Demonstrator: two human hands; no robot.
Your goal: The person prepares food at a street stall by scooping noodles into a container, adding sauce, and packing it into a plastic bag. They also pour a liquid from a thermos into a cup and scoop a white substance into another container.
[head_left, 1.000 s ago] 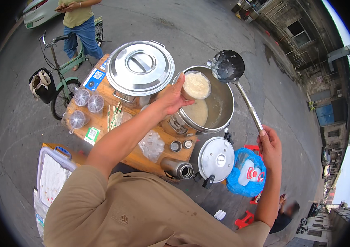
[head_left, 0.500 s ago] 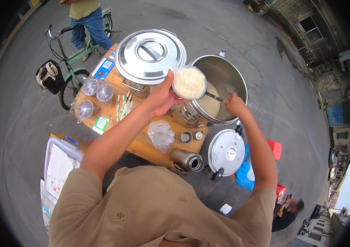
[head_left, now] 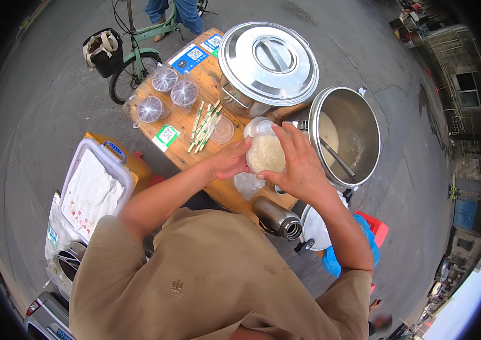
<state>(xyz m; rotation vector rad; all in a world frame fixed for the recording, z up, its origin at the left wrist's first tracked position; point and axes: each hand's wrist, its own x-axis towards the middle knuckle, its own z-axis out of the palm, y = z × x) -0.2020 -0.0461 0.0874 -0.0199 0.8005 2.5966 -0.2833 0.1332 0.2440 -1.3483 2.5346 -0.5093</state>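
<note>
My left hand point(head_left: 231, 161) grips a clear round plastic bowl point(head_left: 266, 154) of pale, rice-like porridge from its left side. My right hand point(head_left: 304, 165) spans the bowl's right side, its thumb at the near edge and fingers at the far edge. Whether a clear lid lies on the bowl, I cannot tell. Just beyond it sit clear round plastic lids or bowls point(head_left: 258, 127). On the right stands an open steel pot point(head_left: 367, 127) with whitish porridge point(head_left: 327, 131) inside. A ladle point(head_left: 338, 158) leans in that pot, untouched.
A lidded steel pot point(head_left: 268, 62) stands at the table's far side. Tied bagged cups point(head_left: 164, 78) and wrapped straws point(head_left: 204, 126) lie on the wooden table point(head_left: 203, 82). Nearer are a steel flask point(head_left: 277, 216) and a pressure cooker point(head_left: 315, 228). A cloth-covered tub point(head_left: 94, 190) stands left.
My right hand has let go of the ladle and come to the bowl. The bowl has moved nearer to me, away from the open pot. The view has shifted left.
</note>
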